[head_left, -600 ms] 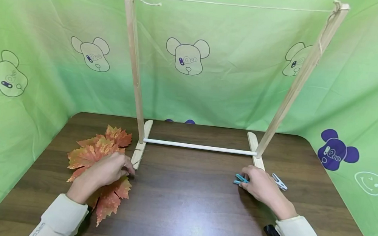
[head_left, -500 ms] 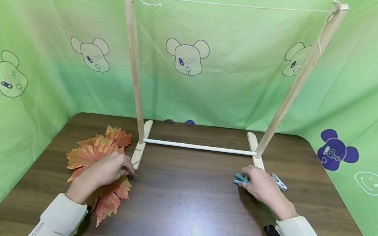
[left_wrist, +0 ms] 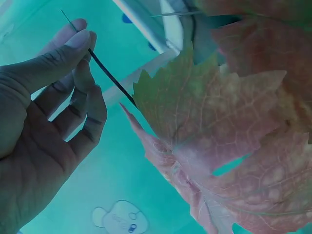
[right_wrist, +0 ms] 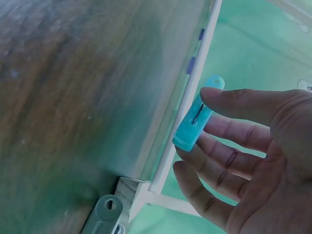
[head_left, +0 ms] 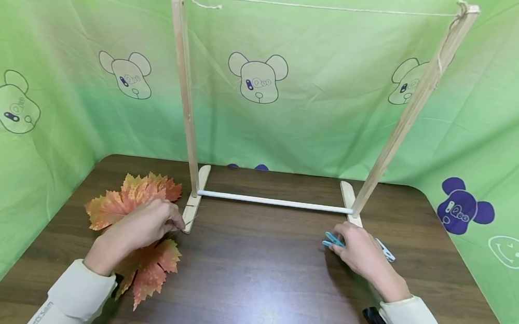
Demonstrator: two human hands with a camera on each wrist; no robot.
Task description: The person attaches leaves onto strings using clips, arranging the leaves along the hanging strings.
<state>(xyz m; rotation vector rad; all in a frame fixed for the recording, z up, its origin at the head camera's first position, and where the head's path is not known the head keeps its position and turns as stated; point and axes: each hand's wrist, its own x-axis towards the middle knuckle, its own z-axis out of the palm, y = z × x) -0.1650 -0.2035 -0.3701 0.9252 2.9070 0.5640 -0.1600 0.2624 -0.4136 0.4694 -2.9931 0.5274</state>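
My left hand [head_left: 152,222] pinches the thin dark stem [left_wrist: 111,77] of an orange-red artificial maple leaf [left_wrist: 204,112] between thumb and fingertips. In the head view the hand is over a pile of similar leaves [head_left: 155,272] on the table's left side and hides part of them. On the right, my right hand [head_left: 363,253] holds a blue clothespin [right_wrist: 192,126] between thumb and fingers, low over the table. Its free end points left in the head view. Just beyond that hand lies a pale clothespin [head_left: 384,250], partly covered by it.
A wooden frame stands at the back, with a left post [head_left: 186,97], a right post [head_left: 414,109] and a white crossbar [head_left: 274,202] low down. Twine [head_left: 321,7] stretches between the post tops. Green printed cloth [head_left: 290,133] surrounds the brown table [head_left: 247,286].
My left hand has risen slightly and shifted left, and a leaf under it has moved up and left with it. My right hand with the blue clothespin has lifted a little.
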